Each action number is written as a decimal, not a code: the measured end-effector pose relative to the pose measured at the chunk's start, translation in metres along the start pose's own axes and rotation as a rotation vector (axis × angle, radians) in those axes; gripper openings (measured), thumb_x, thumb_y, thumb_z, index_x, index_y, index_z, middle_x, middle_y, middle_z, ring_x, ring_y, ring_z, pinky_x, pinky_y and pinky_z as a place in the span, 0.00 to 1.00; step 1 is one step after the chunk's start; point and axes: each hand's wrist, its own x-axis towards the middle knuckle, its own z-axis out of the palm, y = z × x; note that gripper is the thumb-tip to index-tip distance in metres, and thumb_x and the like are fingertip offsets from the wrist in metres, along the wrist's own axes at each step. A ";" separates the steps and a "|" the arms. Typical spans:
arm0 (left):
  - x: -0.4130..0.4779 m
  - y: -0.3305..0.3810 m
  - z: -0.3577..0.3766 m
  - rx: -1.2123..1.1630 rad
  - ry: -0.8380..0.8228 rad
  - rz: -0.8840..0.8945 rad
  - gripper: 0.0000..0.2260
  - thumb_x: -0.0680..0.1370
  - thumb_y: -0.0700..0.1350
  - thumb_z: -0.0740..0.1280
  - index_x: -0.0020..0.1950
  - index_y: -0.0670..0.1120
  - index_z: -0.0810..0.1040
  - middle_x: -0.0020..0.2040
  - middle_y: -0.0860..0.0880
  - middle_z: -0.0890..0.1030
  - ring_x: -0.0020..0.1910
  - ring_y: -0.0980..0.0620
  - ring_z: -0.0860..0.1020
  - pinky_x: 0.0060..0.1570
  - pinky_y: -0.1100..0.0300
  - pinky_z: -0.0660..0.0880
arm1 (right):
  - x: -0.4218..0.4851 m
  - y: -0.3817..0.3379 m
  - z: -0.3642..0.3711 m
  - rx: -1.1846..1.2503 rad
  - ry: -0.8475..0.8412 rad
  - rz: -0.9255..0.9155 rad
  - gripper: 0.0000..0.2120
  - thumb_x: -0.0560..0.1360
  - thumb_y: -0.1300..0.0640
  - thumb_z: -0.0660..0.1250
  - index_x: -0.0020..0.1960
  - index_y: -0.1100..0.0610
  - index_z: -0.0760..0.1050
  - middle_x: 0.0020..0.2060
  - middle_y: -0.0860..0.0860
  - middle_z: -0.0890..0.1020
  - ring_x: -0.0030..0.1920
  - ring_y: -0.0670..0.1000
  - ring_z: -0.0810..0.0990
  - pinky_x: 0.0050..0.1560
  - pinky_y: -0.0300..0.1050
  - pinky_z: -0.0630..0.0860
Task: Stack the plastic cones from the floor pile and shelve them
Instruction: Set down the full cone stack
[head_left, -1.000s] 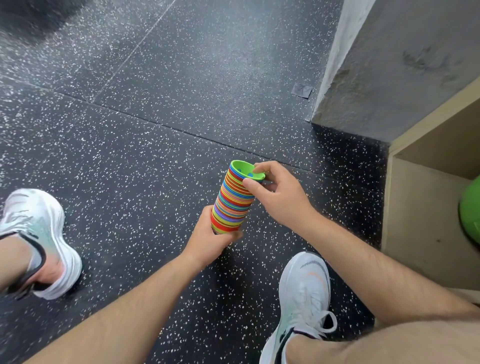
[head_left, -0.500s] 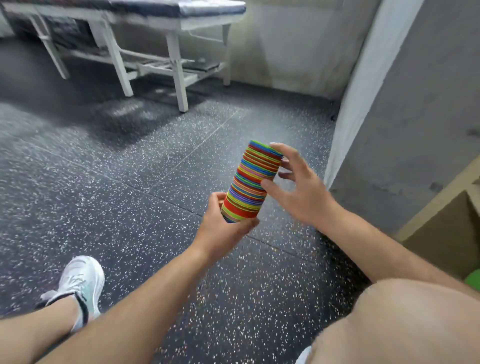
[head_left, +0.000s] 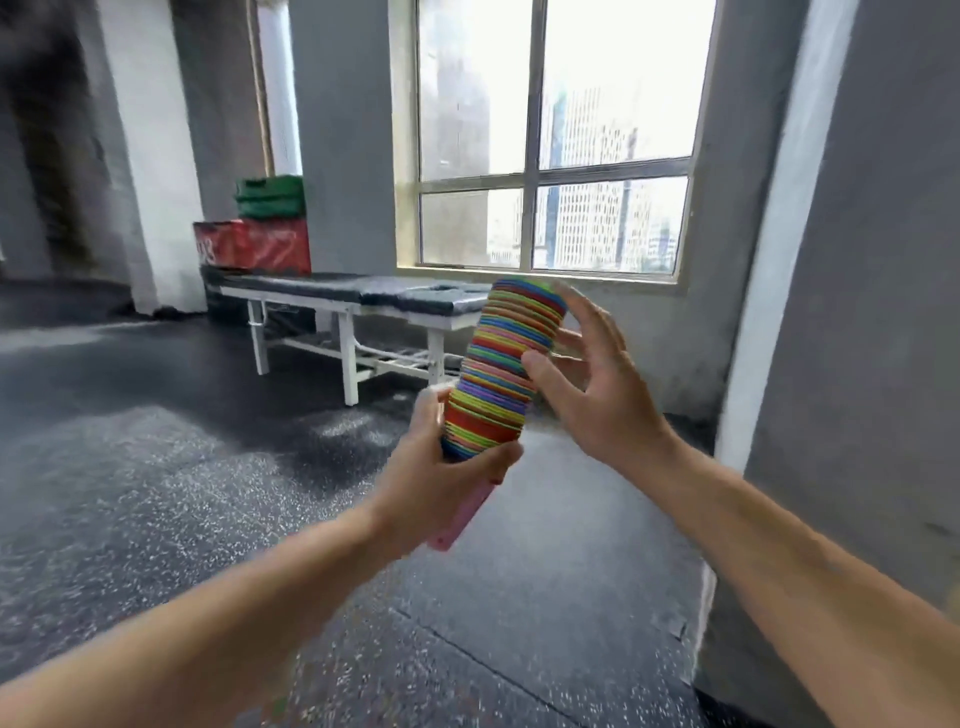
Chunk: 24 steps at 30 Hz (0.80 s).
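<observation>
A tall stack of many-coloured plastic cones (head_left: 501, 369) is held up in front of me, leaning a little to the right. My left hand (head_left: 441, 483) grips its bottom end, thumb across the lowest rings. A pink object (head_left: 460, 522) also sticks out below that hand. My right hand (head_left: 592, 384) is against the stack's right side, thumb touching the middle and fingers spread and fairly straight near the top. The shelf is out of view.
A white-framed bench with dark padding (head_left: 358, 301) stands under a large window (head_left: 550, 135). Red and green padded boxes (head_left: 254, 244) are stacked behind it. A grey wall with a white edge (head_left: 862, 312) rises close on the right. Speckled black floor (head_left: 156, 467) spreads left.
My view has swung up from the floor to the room. The stack has risen with both hands. My right hand left the green top cone and now steadies the stack's side.
</observation>
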 end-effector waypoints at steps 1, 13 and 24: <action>0.004 0.001 -0.007 0.004 -0.013 0.012 0.29 0.74 0.44 0.79 0.69 0.52 0.67 0.52 0.47 0.84 0.48 0.48 0.86 0.50 0.53 0.84 | 0.003 -0.001 0.003 -0.002 -0.002 -0.002 0.29 0.80 0.48 0.68 0.77 0.41 0.60 0.69 0.45 0.66 0.66 0.44 0.76 0.58 0.48 0.81; 0.075 -0.100 -0.024 -0.033 -0.033 -0.137 0.33 0.69 0.48 0.83 0.64 0.63 0.66 0.53 0.44 0.84 0.46 0.47 0.87 0.48 0.49 0.85 | 0.015 0.106 0.045 -0.237 -0.136 0.093 0.36 0.76 0.55 0.73 0.79 0.47 0.58 0.68 0.46 0.69 0.67 0.44 0.72 0.65 0.41 0.75; 0.170 -0.161 0.026 -0.166 -0.240 -0.320 0.36 0.61 0.56 0.84 0.65 0.64 0.72 0.51 0.42 0.87 0.48 0.39 0.87 0.49 0.44 0.84 | 0.023 0.220 0.028 -0.622 -0.164 0.203 0.53 0.70 0.49 0.79 0.82 0.48 0.46 0.70 0.51 0.61 0.66 0.53 0.72 0.63 0.48 0.73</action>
